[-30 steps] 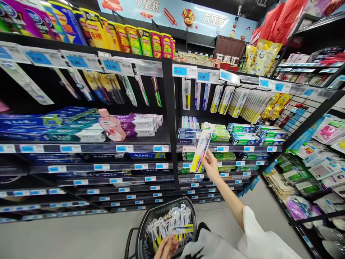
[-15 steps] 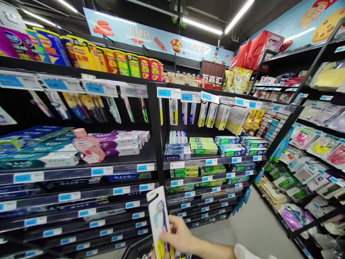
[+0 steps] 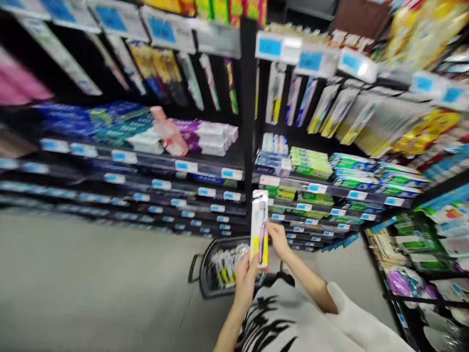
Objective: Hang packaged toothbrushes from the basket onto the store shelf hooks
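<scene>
Frame is motion-blurred, so fine detail is soft. I see both hands together at about 6 o'clock, low centre. Right hand is clamped on the toothbrush pack, fingers on its right edge about halfway up. Left hand grips the same pack at its bottom end, from below. Pack stands upright, hang tab at 12 o'clock, yellow band and purple brush visible through the blur.

Directly under the pack, at 6 o'clock from it, sits the black basket on the grey floor; the basket holds more packs, white and yellow, count not readable. Pack is above the basket; whether it touches the contents I cannot tell.

At 12 o'clock from the hands, toothpaste boxes are stacked on a shelf with blue price tags. At 10 o'clock, a pink bottle lies tilted on boxes. Hanging toothbrushes at 1 o'clock.
</scene>
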